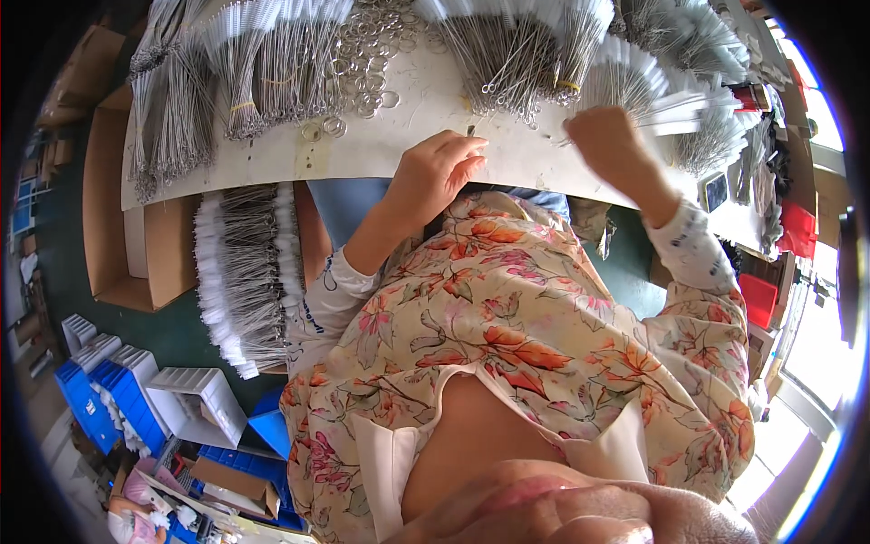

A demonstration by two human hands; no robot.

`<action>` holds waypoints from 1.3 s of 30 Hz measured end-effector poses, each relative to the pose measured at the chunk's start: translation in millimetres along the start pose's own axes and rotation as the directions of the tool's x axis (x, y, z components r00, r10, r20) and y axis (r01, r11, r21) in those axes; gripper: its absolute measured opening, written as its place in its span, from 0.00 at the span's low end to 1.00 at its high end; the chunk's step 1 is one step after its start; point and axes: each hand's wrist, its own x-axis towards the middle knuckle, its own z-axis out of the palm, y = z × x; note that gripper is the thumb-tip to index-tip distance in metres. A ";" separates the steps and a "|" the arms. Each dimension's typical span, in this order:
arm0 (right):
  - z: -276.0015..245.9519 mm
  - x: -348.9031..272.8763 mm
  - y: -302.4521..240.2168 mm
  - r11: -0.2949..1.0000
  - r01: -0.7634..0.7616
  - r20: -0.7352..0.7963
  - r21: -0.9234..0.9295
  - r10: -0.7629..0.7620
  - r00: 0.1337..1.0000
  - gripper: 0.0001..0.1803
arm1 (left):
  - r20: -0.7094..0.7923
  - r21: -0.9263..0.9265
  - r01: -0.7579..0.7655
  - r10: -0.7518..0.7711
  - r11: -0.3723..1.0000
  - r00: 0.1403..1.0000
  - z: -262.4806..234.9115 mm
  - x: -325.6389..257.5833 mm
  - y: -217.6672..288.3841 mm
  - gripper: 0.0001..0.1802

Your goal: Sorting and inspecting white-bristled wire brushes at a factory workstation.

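Observation:
My left hand (433,179) is at the table's near edge, its thumb and fingers pressed together. What they pinch, if anything, is too small to make out. Farther right, my right hand (616,150) is raised over the table with its fingers curled, slightly smeared by motion. Its fingertips are beside the looped wire ends of a bundle of white-bristled wire brushes (530,54), and whatever they hold cannot be made out. Left of centre, a pile of loose metal rings (367,77) lies between that bundle and another group of wire brushes (272,72).
More brush bundles (172,118) cover the white table's (390,145) left end and far right. Beside my left arm stands a tall stack of brushes (249,272). A cardboard box (136,227) is at the left, with blue and grey plastic bins (195,403) below it.

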 end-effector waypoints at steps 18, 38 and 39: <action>35.6 10.4 -22.3 0.928 -0.035 -0.138 0.370 0.092 0.986 0.08 | 0.123 0.722 -0.131 0.060 0.680 0.991 -87.1 43.2 -42.9 0.08; -62.7 51.6 -68.1 0.177 0.602 -0.623 0.778 0.337 0.706 0.05 | -0.259 -0.617 0.115 -0.340 0.778 0.904 -58.8 56.5 47.5 0.08; -63.3 50.8 -67.3 0.144 0.608 -0.617 0.781 0.332 0.713 0.05 | -0.257 -0.617 0.120 -0.343 0.778 0.903 -61.6 58.1 48.2 0.08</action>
